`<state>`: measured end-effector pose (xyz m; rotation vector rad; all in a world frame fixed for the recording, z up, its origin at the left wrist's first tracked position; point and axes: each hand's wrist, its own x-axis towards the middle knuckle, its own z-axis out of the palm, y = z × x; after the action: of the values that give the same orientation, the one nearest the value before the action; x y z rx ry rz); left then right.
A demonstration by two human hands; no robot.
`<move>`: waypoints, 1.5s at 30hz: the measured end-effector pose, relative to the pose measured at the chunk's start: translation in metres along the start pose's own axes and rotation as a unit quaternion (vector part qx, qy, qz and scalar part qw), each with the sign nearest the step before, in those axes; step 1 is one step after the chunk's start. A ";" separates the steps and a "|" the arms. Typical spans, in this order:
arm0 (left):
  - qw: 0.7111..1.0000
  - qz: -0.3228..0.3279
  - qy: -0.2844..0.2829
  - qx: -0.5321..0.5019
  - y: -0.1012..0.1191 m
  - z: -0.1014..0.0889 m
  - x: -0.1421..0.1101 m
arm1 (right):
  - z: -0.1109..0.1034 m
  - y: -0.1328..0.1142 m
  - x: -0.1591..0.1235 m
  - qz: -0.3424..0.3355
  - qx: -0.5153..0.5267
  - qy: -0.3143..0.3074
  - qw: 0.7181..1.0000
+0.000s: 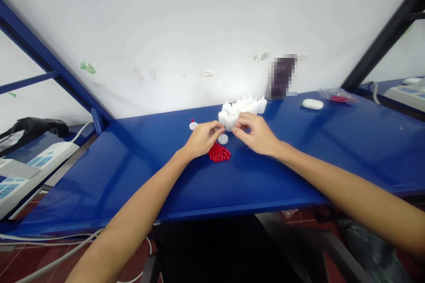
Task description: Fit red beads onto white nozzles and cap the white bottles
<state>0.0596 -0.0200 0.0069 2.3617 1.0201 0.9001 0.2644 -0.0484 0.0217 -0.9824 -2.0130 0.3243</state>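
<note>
My left hand (202,138) rests on the blue table (133,172), its fingers pinched together on something too small to make out. My right hand (255,133) is curled round a small white bottle (230,122) at the front of a cluster of white bottles (244,107). A pile of small red beads (219,152) lies just in front of my left hand. One white cap (223,139) sits between my hands. Another white cap (193,125) with a red bead on it lies to the left.
A white oval case (312,104) and a clear bag of red beads (338,96) lie at the back right. A blurred dark object (281,77) stands against the white wall. White power strips (29,172) and cables sit at the left.
</note>
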 end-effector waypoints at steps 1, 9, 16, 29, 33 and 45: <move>1.000 0.001 -0.001 0.002 0.000 0.000 0.000 | 0.001 0.001 0.000 0.007 -0.018 -0.006 1.000; 1.000 0.014 -0.002 0.010 0.000 -0.002 -0.001 | 0.015 0.007 -0.005 0.029 0.019 -0.058 0.998; 1.000 0.006 0.002 0.013 -0.002 -0.001 0.000 | 0.018 0.006 -0.005 0.061 0.036 -0.073 0.995; 0.998 -0.023 0.065 -0.008 -0.004 -0.006 0.002 | 0.031 0.020 -0.003 0.012 -0.002 -0.070 0.997; 0.997 -0.024 0.077 -0.015 -0.001 -0.007 0.001 | 0.028 0.013 -0.003 0.032 0.010 -0.029 0.999; 0.993 0.090 0.008 0.070 0.009 -0.012 -0.007 | 0.017 0.000 0.003 0.204 0.329 0.069 0.920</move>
<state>0.0520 -0.0298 0.0179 2.6021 0.9142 0.9403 0.2496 -0.0440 0.0133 -0.9348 -1.3927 1.0500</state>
